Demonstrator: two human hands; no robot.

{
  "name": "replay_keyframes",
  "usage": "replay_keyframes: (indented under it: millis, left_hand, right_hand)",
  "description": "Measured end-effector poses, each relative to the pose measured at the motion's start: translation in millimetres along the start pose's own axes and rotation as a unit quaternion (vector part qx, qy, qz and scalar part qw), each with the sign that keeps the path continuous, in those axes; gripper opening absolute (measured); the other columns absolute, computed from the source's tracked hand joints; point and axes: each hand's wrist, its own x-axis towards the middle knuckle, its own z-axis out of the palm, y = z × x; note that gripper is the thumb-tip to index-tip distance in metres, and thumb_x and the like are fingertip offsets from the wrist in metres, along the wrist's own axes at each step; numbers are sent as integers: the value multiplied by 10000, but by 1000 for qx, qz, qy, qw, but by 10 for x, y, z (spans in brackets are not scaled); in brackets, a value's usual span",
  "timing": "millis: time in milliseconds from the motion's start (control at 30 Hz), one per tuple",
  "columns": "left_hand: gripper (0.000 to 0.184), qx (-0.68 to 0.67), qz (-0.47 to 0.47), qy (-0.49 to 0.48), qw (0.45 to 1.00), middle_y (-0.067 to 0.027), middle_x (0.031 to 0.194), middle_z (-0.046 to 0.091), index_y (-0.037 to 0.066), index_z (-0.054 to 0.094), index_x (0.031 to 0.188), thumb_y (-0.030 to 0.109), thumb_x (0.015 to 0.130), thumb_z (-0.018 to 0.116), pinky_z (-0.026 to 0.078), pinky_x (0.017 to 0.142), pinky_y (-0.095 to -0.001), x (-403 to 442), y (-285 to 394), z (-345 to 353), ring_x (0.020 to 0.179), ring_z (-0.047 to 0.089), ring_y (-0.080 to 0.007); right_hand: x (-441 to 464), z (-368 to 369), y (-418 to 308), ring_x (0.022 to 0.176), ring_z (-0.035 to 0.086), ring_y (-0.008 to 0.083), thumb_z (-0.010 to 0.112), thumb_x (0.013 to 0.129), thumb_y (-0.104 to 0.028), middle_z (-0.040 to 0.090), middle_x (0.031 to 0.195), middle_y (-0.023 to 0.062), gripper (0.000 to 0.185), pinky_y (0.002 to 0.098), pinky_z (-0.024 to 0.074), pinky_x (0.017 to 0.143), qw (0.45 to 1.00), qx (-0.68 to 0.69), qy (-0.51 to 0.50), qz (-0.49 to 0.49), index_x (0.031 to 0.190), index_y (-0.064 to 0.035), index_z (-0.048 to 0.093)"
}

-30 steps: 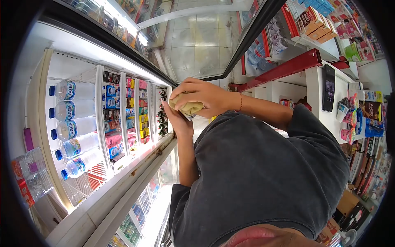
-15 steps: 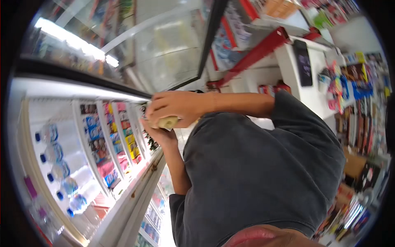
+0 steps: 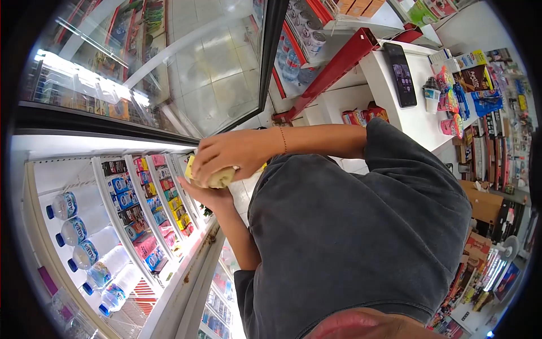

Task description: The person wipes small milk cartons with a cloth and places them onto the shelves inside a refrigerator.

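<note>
My right hand point(image 3: 223, 155) is wrapped over a crumpled pale yellow-green cloth point(image 3: 221, 178), with its fingers curled down around the front. Just below it, my left hand point(image 3: 209, 195) cups the underside, its fingers partly covered. A small yellow edge point(image 3: 189, 168) shows beside the fingers; what lies between the hands is hidden. Both hands are in front of the open fridge, near its shelf of small cartons point(image 3: 149, 203) and the glass door's lower frame point(image 3: 113, 125).
Water bottles point(image 3: 86, 254) line the fridge shelf at the left. The open glass door point(image 3: 197, 62) spans the top. At the right, a white counter point(image 3: 389, 85) bears a phone point(image 3: 400, 74), cups and packets. A red beam point(image 3: 333, 70) runs beside it.
The view has shifted, so fridge, door and counter sit elsewhere in the frame. My right hand has turned over the cloth, and both hands stay together.
</note>
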Motion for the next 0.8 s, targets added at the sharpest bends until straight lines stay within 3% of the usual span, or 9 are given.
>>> replay_keyframes:
  millis: [100,167,267,333,400,467,533,600,800]
  left_hand:
    - [635,56,48,103,992,-106,1293,622,77,542,1351,610,1046,381,543,999,-441,-181,-25,273,1206,635,-256]
    - [646,30,50,87,994,-104,1274,631,68,539,1356,616,1042,405,545,981,-421,-100,-72,106,1184,645,-257]
    - [652,8,50,62,997,-116,1185,654,47,546,1330,614,1041,404,553,938,-402,-14,-13,-155,1107,676,-265]
    - [647,26,53,70,996,-123,1125,663,36,555,1298,601,1046,365,560,933,-424,0,43,-265,1059,691,-273]
    - [678,26,55,102,993,-152,1207,660,34,573,1295,616,1043,332,547,974,-457,-39,56,-243,1112,675,-301]
    - [681,21,55,101,993,-145,1278,626,47,540,1336,626,1037,343,537,953,-452,-173,73,-100,1165,643,-285]
    - [672,8,42,67,997,-137,1338,594,63,505,1386,619,1034,368,526,982,-450,-221,27,-122,1243,601,-276]
    - [651,48,37,147,987,-133,1363,586,76,514,1390,606,1033,395,514,1029,-457,-317,-15,23,1310,567,-278]
    - [626,8,30,121,992,-108,1193,696,73,568,1326,601,1014,443,566,940,-441,-213,-77,-284,1078,698,-297]
  right_hand:
    - [29,31,46,1200,548,331,747,804,-49,616,1308,18,361,417,496,1016,998,-54,31,-12,1140,-161,672]
    - [0,88,89,1199,549,335,741,806,-40,614,1321,21,359,414,499,1015,995,-94,16,-12,1137,-164,676]
    - [-76,184,41,1199,554,324,746,810,-62,617,1313,13,364,405,511,1000,997,-61,-37,-13,1146,-185,679]
    - [-63,124,-60,1199,557,312,753,810,-79,617,1306,10,368,399,518,985,981,35,-163,96,1154,-190,682]
    - [-47,141,-40,1192,560,304,758,807,-85,625,1280,19,377,399,522,974,983,43,-151,90,1164,-175,680]
    - [28,183,28,1188,557,311,759,805,-84,636,1260,25,378,409,514,987,998,36,-33,42,1167,-160,680]
    - [121,265,137,1211,548,313,760,803,-84,642,1268,24,374,419,502,1005,999,25,-9,25,1162,-152,684]
    - [157,361,259,1224,538,315,756,806,-82,641,1292,20,365,425,491,1022,999,-1,-15,-29,1159,-147,688]
    - [-11,288,142,1169,589,313,754,810,-112,683,1242,25,366,432,516,977,983,61,-170,27,1168,-158,690]
